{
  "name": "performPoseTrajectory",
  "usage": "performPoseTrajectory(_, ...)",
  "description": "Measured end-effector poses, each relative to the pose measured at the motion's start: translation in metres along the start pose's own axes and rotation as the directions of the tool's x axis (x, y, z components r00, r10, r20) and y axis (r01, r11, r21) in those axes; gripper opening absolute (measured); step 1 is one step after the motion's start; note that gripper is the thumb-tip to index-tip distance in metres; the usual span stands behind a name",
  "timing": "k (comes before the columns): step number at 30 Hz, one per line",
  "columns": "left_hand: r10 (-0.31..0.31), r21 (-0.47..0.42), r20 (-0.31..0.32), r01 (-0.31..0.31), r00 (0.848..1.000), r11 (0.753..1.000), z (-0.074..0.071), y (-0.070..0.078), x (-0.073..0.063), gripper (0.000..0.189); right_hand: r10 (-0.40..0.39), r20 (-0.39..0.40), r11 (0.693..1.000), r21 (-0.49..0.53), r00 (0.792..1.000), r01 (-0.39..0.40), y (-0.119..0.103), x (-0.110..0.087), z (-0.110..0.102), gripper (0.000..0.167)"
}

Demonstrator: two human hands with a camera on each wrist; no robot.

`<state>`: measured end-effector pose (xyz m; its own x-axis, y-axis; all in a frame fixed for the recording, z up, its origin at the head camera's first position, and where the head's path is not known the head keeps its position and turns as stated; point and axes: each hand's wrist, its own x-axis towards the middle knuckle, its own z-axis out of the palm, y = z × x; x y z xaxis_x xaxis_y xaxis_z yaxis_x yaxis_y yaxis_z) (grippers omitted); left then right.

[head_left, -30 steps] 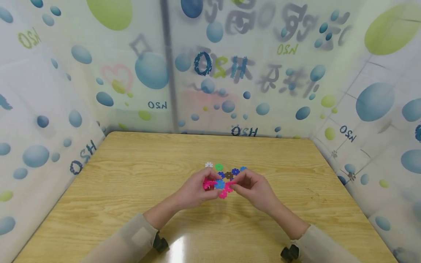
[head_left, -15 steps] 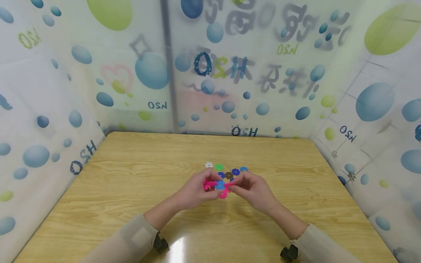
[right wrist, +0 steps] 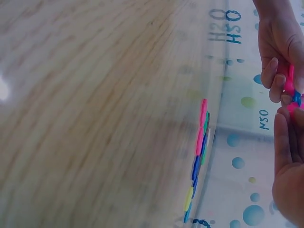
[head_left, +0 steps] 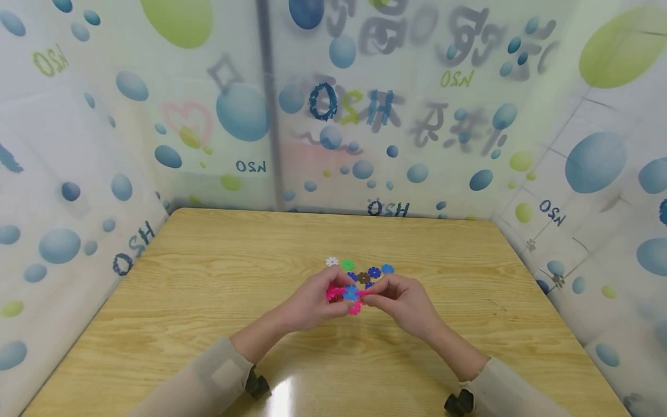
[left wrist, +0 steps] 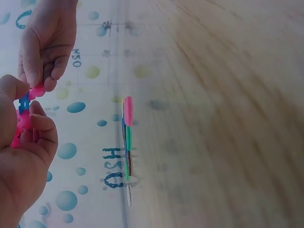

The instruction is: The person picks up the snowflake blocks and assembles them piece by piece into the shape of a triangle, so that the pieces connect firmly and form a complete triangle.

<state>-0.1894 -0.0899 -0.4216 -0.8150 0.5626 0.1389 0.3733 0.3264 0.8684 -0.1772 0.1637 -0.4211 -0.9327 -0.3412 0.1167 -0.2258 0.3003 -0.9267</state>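
Note:
My left hand (head_left: 312, 301) grips joined plastic snowflake discs in front of me. In it, a pink disc (head_left: 334, 293) lies by the palm and a light blue disc (head_left: 351, 292) sticks out past the fingertips. My right hand (head_left: 403, 298) pinches another pink disc (left wrist: 37, 91) between thumb and forefinger, right at the blue disc's edge. From the left wrist, the blue disc (left wrist: 23, 103) shows edge-on between pink ones. Part of the held pieces is hidden by my fingers. Under the hands, a loose pink disc (head_left: 355, 308) lies on the table.
Just beyond my hands lie loose discs on the wooden table (head_left: 234, 260): white (head_left: 332, 262), green (head_left: 348, 264), brown (head_left: 363, 278), dark blue (head_left: 374, 272) and light blue (head_left: 387, 269). A yellow disc (right wrist: 189, 198) shows in the right wrist view. Patterned curtains surround the table.
The right hand has shifted slightly left, bringing its pink disc closer in against the blue disc. The left hand keeps its grip, and the loose discs stay where they lay.

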Motion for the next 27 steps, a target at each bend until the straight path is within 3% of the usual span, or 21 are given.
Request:
performPoseTrajectory(8,0.000,0.033,-0.004,0.000,1.000,0.999,-0.002,-0.003,0.000,0.034,0.010,0.030,1.000,0.001,1.000,-0.010,0.005,-0.002,0.002,0.011)
performPoseTrajectory(18,-0.017,0.025,0.077,0.015,0.997,1.000,-0.016,-0.005,-0.004,0.059,-0.008,-0.022,1.000,0.001,1.000,0.008,0.010,-0.004,0.000,0.011)
performPoseTrajectory(27,-0.041,0.008,0.059,0.041,0.997,0.999,-0.023,-0.004,-0.007,0.033,-0.008,-0.029,1.000,0.008,1.000,0.008,0.011,-0.004,-0.003,0.008)
